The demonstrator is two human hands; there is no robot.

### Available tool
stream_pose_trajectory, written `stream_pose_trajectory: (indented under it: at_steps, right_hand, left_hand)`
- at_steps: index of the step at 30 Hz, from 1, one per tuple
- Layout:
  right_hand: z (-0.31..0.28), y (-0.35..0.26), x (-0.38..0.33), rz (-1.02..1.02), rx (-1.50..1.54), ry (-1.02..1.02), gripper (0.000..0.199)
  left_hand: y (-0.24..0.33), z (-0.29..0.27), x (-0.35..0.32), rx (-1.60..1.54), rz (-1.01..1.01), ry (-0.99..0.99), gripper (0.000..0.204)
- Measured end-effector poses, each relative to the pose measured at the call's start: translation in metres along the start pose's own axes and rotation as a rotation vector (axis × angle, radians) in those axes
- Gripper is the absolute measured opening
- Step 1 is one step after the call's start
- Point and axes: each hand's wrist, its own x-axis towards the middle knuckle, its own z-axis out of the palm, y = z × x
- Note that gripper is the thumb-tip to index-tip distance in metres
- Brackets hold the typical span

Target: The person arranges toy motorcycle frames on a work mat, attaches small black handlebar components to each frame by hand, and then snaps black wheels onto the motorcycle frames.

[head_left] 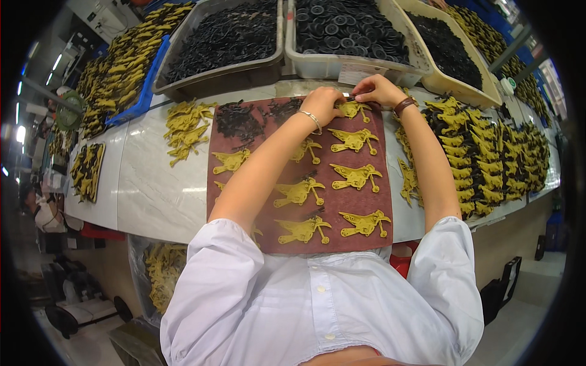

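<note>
Both my hands are at the far edge of a reddish-brown mat. A yellow plastic part, flat with a hooked arm, lies there between them. My left hand is closed at its left end, and its fingertips are partly hidden. My right hand pinches at a small dark piece just above the yellow part. More yellow parts of the same shape lie in rows down the mat. Loose black plastic pieces are heaped at the mat's far left corner, left of my left forearm.
Behind the mat stand a grey bin of black pieces, a bin of black wheels and a cream bin. Yellow parts are piled on the left. Rows of yellow-and-black pieces cover the right side. A blue tray stands far left.
</note>
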Motion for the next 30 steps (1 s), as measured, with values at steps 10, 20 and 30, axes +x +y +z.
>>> stream_pose_trajectory:
  at_steps: [10,20,30]
  right_hand:
    - [0.015,-0.012,-0.009,0.121,-0.296,0.269,0.027]
    - [0.044,-0.061,-0.04,-0.035,-0.481,0.422,0.028]
    - [0.146,-0.132,0.032,-0.491,-0.573,0.365,0.021]
  left_hand:
    - [0.02,-0.007,-0.003,0.242,-0.074,-0.087,0.027]
    - [-0.05,-0.117,-0.058,0.18,-0.146,0.178,0.024]
    - [-0.039,-0.157,-0.145,0.148,-0.288,-0.054,0.022]
